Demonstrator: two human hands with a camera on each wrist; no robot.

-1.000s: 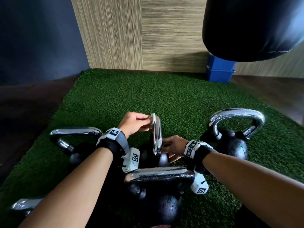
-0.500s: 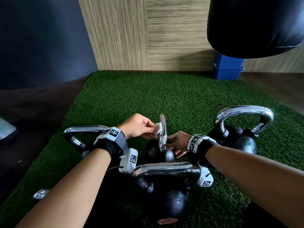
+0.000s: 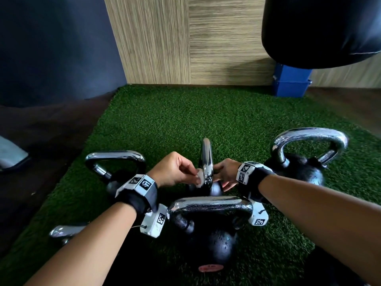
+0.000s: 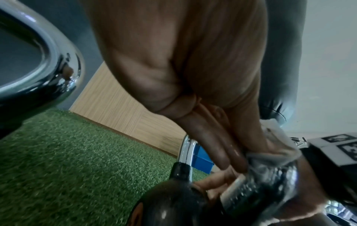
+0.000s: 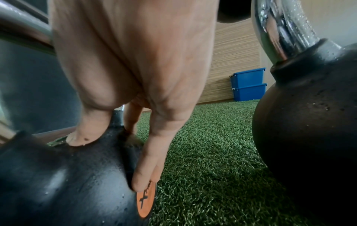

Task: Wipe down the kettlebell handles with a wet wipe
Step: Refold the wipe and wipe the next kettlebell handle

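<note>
A small black kettlebell stands mid-turf, its chrome handle edge-on to me. My left hand pinches a white wet wipe against the lower left side of that handle. The left wrist view shows the wipe wrapped against the wet chrome handle. My right hand steadies the ball from the right. In the right wrist view its straight fingers and thumb rest on the kettlebell's black body above an orange label.
Several other chrome-handled kettlebells stand around on the green turf: one nearest me, one left, a large one right. A black punching bag hangs at the upper right over stacked blue boxes.
My left hand has slid the wipe from the top of the handle down to its lower part. The right hand stays on the ball.
</note>
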